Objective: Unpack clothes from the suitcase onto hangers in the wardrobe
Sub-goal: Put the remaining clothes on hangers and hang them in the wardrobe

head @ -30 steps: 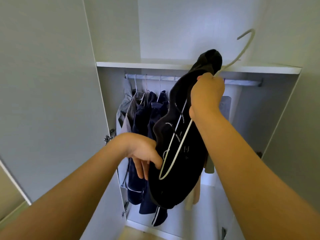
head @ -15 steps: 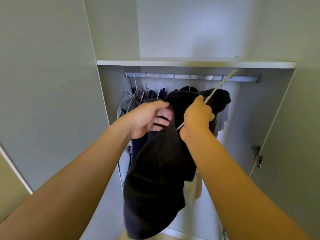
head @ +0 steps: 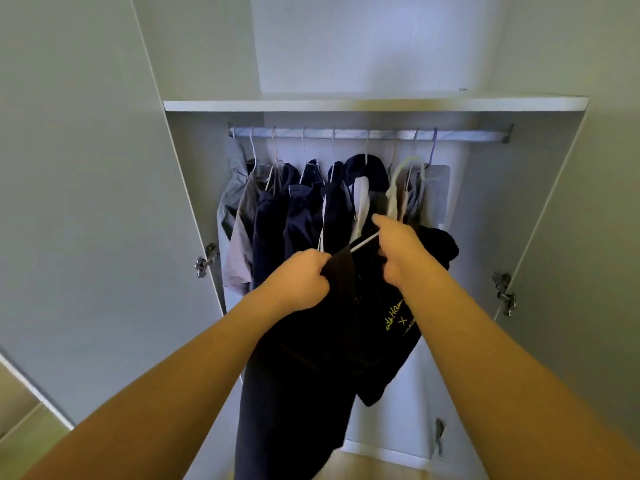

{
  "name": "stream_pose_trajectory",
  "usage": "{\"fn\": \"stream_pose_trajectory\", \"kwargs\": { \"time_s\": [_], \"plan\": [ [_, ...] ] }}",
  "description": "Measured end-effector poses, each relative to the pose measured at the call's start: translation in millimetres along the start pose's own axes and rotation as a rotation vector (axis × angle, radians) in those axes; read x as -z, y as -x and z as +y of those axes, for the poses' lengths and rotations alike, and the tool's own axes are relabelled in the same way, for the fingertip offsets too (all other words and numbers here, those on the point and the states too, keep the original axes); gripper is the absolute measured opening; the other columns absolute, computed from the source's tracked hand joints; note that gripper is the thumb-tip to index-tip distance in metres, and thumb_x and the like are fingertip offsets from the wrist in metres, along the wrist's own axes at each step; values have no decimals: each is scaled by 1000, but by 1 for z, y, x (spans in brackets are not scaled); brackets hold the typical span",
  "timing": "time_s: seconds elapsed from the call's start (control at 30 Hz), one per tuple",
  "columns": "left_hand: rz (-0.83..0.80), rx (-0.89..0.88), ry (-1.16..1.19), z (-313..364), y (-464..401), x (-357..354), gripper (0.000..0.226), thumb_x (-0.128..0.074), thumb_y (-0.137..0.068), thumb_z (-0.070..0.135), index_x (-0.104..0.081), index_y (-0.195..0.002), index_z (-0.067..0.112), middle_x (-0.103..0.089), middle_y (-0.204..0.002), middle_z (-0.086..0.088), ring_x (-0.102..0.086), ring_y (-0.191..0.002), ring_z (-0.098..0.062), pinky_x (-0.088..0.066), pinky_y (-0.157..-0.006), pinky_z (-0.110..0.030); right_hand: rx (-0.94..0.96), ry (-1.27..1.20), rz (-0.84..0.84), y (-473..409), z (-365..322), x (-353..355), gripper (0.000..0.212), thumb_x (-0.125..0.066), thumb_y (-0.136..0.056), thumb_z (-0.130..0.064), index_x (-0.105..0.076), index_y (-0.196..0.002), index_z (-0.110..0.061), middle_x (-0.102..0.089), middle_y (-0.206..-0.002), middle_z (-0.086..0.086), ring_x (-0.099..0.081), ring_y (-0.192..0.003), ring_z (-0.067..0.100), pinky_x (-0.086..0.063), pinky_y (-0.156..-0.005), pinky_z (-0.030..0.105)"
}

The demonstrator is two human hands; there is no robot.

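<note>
Head cam is looking into an open wardrobe (head: 194, 202), and both hands are out in front of it with a black garment (head: 311, 358). Left hand (head: 298, 282) is bunched tight on the fabric's upper edge. Right hand (head: 403, 254) is closed on the garment near a thin white hanger (head: 363, 242), but only a short bit of the hanger pokes out, the rest is buried in cloth. There's yellow lettering on the garment, partly folded away, can't read it. Behind, clothes (head: 294, 209) hang packed together on the rail (head: 467, 136) under the shelf (head: 346, 105). Suitcase isn't in shot.
</note>
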State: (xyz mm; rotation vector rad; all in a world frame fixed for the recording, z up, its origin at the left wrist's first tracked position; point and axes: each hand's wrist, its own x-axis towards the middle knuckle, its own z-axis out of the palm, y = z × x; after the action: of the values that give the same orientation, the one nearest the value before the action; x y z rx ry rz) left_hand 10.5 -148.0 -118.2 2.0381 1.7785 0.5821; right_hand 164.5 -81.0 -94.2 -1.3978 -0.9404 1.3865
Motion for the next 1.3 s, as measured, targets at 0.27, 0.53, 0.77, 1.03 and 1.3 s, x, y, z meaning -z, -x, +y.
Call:
{"fn": "stream_pose_trajectory", "kwargs": {
  "time_s": [0.27,0.53,0.77,1.03,1.3],
  "plan": [
    [141,28,15,-6,-47,-2,13,-48,-90,5,-60,-85,5,-63,-77,-10,-66,-79,-31,-55,-75,-40,771,450,302,-42,-14,74,26,-43,-99,-35,-55,-88,-15,-55,-91,6,-53,-88,23,-45,-82,37],
    [54,-82,201,15,-47,24,22,-46,-85,-6,-66,-87,4,-67,-79,-21,-65,-73,-35,-55,-68,-48,699,1096,156,-79,-45,121,54,-19,-104,-46,-48,-68,-16,-55,-76,9,-52,-77,30,-36,-71,36],
    [-84,-22,273,63,-86,33,20,-42,-86,-5,-61,-94,-8,-58,-73,-16,-57,-65,-25,-44,-59,-30,774,1129,184,-78,-49,101,55,-26,-105,-38,-36,-54,-23,-43,-57,-1,-40,-55,15,-29,-59,33],
    [-265,-4,340,102,-135,34,53,-41,-83,-9,-46,-135,-4,-38,-150,-19,-39,-136,-34,-41,-106,-32,853,962,196,-73,-55,98,53,-30,-105,-36,-36,-54,-22,-44,-55,-3,-42,-54,7,-26,-57,31],
    [-401,-70,293,90,-169,22,33,-50,-89,3,-58,-119,11,-65,-112,-17,-63,-103,-31,-50,-93,-42,561,610,-47,-99,-72,126,17,-46,-76,-19,-53,-60,-17,-48,-57,-8,-44,-58,10,-33,-64,29]
  ]
}}
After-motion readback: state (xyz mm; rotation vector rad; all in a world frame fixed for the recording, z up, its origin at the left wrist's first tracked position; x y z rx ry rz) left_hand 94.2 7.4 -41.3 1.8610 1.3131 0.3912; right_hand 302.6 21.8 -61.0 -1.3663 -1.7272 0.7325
